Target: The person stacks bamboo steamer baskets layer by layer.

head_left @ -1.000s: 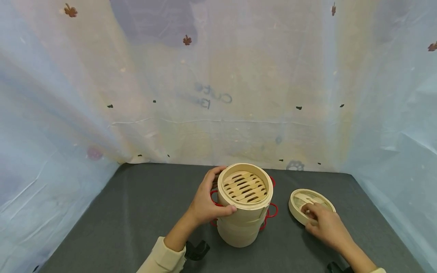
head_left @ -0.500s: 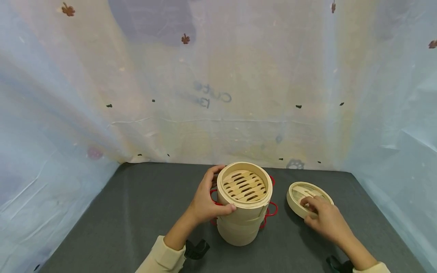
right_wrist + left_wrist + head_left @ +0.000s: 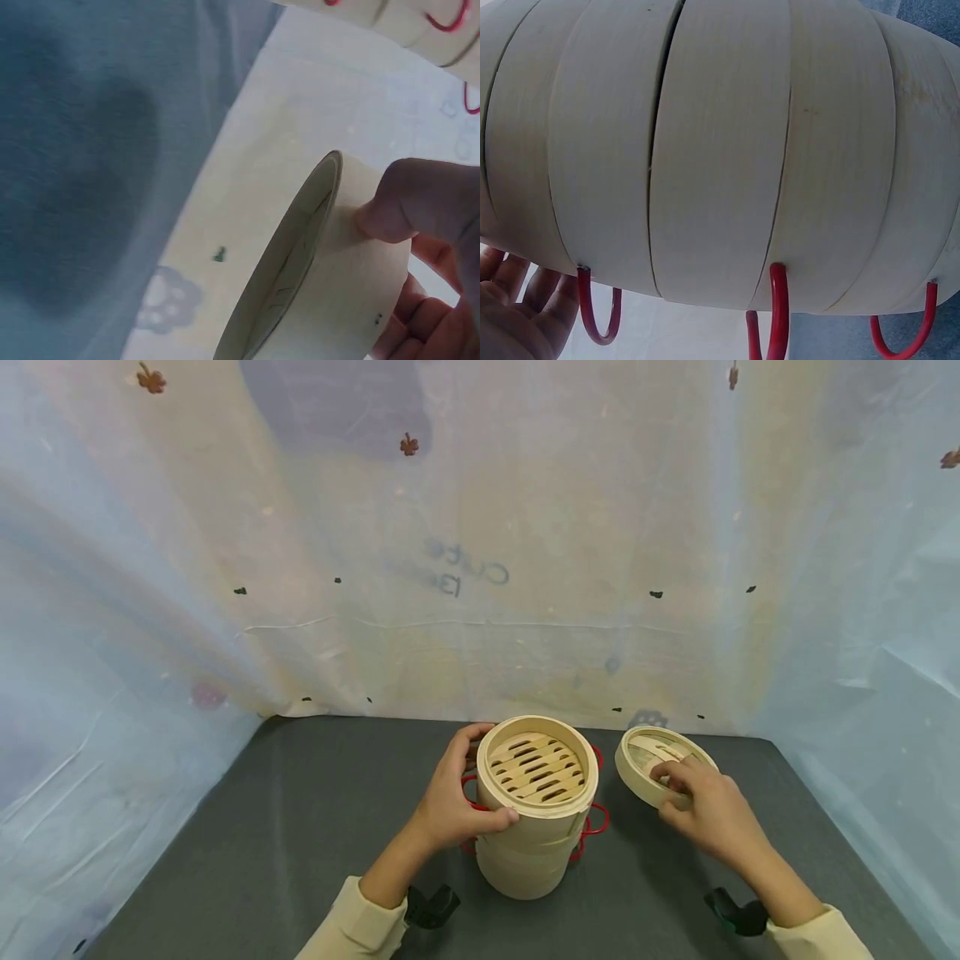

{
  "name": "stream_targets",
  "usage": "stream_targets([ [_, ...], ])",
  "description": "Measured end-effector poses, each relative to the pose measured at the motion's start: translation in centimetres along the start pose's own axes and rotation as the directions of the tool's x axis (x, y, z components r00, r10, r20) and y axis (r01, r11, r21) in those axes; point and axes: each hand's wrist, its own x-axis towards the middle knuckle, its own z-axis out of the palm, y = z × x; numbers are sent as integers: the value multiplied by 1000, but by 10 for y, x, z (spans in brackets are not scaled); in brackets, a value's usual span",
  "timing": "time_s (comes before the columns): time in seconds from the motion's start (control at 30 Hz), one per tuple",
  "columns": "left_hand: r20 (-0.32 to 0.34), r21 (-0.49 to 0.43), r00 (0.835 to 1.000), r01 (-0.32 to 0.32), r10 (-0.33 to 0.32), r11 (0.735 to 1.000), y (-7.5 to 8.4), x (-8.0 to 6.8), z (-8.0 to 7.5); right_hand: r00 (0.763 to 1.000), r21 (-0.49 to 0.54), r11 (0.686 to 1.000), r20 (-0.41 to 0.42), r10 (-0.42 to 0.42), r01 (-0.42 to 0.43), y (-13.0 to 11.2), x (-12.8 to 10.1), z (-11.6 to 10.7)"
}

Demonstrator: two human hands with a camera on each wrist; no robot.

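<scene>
A stack of round bamboo steamer baskets point(image 3: 528, 852) stands upright on the dark table in the head view, slatted floor showing in the top one. My left hand point(image 3: 457, 802) grips the upper part of the stack from the left, thumb at the front and fingers around the back. Red loop handles point(image 3: 780, 311) stick out from the baskets' sides. To the right, my right hand point(image 3: 708, 810) pinches the near rim of a round bamboo steamer lid point(image 3: 633, 772), thumb on its outer wall. In the right wrist view the lid is tilted and raised, its hollow underside partly showing.
The dark grey tabletop point(image 3: 322, 827) meets a pale plastic sheet point(image 3: 480, 668) hung behind and along both sides. Black wrist-camera mounts point(image 3: 433, 907) sit under each wrist.
My right hand has lifted the lid and carried it away from me and slightly left, closer to the stack's level. My left hand stays on the steamer baskets, which have not moved.
</scene>
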Motion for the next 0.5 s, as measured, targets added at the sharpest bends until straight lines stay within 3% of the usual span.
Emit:
stream_targets([
  [0.5,-3,20,1000,-16,16,1000,-2,0,-2,987,12,988,-57,-150,151,-23,35,-23],
])
